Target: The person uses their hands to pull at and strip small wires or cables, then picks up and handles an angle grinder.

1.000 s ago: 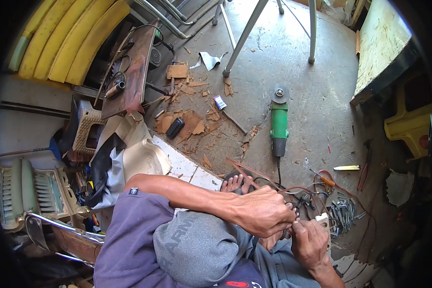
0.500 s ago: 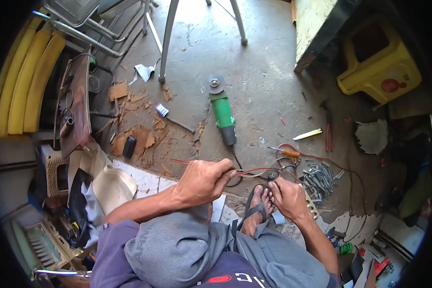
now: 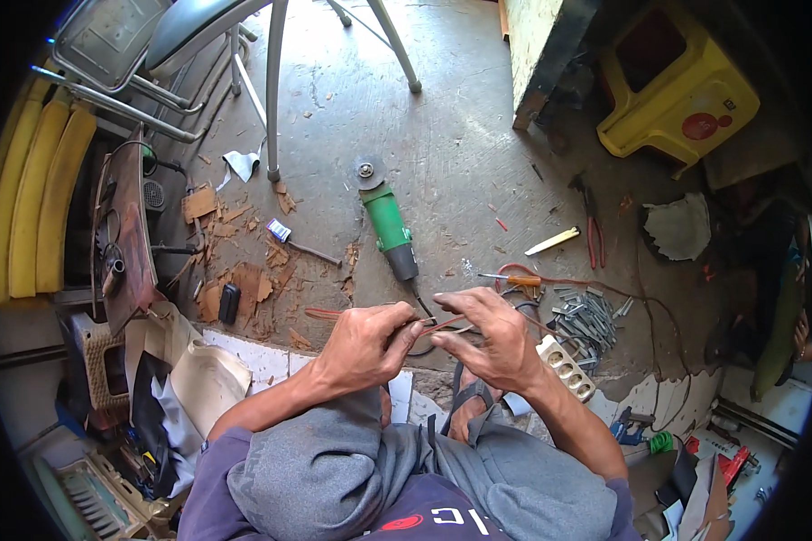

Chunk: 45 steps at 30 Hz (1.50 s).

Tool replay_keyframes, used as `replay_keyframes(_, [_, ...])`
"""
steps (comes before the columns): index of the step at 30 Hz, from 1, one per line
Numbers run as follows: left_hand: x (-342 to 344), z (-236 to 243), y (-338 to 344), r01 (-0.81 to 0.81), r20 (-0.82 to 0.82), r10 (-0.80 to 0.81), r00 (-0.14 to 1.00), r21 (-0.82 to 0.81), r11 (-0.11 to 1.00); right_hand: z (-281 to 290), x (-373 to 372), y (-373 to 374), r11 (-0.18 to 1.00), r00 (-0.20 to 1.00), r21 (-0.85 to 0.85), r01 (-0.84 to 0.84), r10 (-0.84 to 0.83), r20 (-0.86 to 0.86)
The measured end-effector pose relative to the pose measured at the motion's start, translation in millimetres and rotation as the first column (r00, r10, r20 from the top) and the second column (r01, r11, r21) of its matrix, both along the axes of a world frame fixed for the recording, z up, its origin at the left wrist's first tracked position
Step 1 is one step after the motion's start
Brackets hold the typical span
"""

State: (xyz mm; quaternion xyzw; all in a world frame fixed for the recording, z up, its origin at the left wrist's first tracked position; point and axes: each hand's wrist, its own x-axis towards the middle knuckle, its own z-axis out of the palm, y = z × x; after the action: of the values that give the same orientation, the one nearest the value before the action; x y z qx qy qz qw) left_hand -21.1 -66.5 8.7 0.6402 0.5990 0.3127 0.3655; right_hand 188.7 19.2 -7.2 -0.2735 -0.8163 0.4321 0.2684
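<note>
Only got the head view. The fingers of my left hand (image 3: 363,344) are pinched on a thin reddish wire (image 3: 448,323). My right hand (image 3: 496,343) is spread, thumb and fingers apart, the wire running right into that gap; too small to tell if it's touching there. With just one side gripping, I reckon a snag on the orange screwdriver (image 3: 523,280) or metal pieces (image 3: 586,320) over right could yank it loose. Socket strip (image 3: 566,370) sits just right of that hand.
</note>
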Motion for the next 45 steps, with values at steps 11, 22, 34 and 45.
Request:
replay_keyframes(11, [-0.1, -6.4, -5.2, -0.048, 0.200, 0.051, 0.978, -0.020, 0.999, -17.8, 0.2, -14.0, 0.791, 0.995, -0.606, 0.079, -0.100, -0.001])
replay_keyframes(22, [-21.3, -3.7, -1.5, -0.315, 0.837, 0.208, 0.507, -0.045, 0.948, -76.2, -43.7, 2.3, 0.541, 0.994, -0.835, -0.102, 0.079, -0.070])
replay_keyframes(34, [-18.1, 5.7, 8.0, -0.441, 0.357, 0.486, 0.797, -0.206, 0.874, -42.2, -67.1, -15.5, 0.514, 0.940, -0.838, -0.184, -0.157, -0.303])
replay_keyframes(45, [-14.4, -2.3, 11.4, -0.418, 0.326, 0.481, 0.814, -0.247, 0.874, -31.8, -55.9, -22.1, 0.654, 0.943, -0.757, 0.004, -0.255, -0.215])
